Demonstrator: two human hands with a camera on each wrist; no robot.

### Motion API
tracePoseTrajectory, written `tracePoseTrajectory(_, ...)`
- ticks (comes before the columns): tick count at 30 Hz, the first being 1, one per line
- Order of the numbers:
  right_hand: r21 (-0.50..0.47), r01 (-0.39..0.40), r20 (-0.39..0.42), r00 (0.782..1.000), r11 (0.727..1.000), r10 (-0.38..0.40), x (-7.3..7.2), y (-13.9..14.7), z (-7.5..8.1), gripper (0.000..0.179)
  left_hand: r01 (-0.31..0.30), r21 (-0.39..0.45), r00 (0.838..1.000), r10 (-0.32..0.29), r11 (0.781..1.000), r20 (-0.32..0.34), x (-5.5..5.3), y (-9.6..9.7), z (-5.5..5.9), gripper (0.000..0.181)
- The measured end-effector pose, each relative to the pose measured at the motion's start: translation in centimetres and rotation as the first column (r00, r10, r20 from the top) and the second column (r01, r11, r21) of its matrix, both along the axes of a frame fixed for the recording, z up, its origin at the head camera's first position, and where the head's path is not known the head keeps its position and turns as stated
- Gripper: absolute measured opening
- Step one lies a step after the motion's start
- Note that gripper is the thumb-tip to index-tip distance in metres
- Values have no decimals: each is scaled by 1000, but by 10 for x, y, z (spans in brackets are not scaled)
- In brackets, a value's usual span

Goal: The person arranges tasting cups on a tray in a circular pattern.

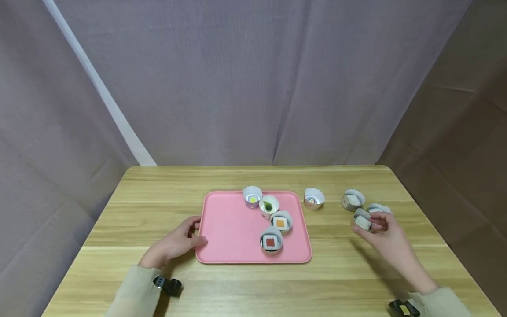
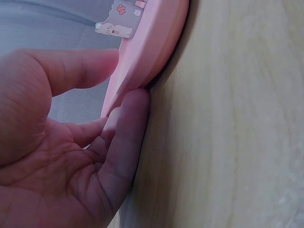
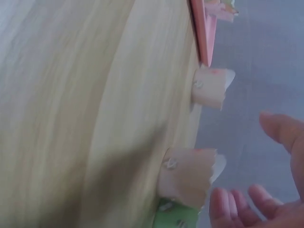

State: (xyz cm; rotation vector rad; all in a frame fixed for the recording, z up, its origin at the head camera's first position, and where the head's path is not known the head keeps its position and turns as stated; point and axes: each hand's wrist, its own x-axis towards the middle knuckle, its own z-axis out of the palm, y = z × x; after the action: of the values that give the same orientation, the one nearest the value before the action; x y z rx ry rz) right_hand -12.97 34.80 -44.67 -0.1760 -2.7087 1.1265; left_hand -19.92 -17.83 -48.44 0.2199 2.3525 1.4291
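Note:
My left hand (image 1: 178, 240) grips the left edge of a pink tray (image 1: 229, 229); in the left wrist view the thumb lies over the rim and the fingers (image 2: 135, 109) touch its outer side. Over the right of the table, my right hand (image 1: 390, 235) hovers with thumb and fingers apart around a small scalloped paper cup (image 1: 361, 221) holding a white, sushi-like piece. The right wrist view shows a gap between the fingers (image 3: 219, 204) and a pale cup (image 3: 185, 175) standing on the table. Another cup (image 1: 380, 208) is partly hidden behind the right hand.
On the tray's right half stand several cups, including one with a red-centred piece (image 1: 270, 242) and one with an orange-centred piece (image 1: 281, 223). Right of the tray are a cup (image 1: 314, 199) and another cup (image 1: 352, 200). Grey curtains (image 1: 237, 88) hang behind the wooden table (image 1: 253, 290).

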Motion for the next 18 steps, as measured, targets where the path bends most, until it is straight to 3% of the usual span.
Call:
tracePoseTrajectory(9, -2, 74, 77, 994, 997, -73, -2, 11, -8, 84, -4, -32, 1000, 5, 999, 19, -1, -1, 2, 69)
tracePoseTrajectory(18, -69, 40, 34, 999, 997, -38, -7, 10, -15, 83, 5, -2, 1000, -5, 1000, -3, -1, 0, -1, 67)
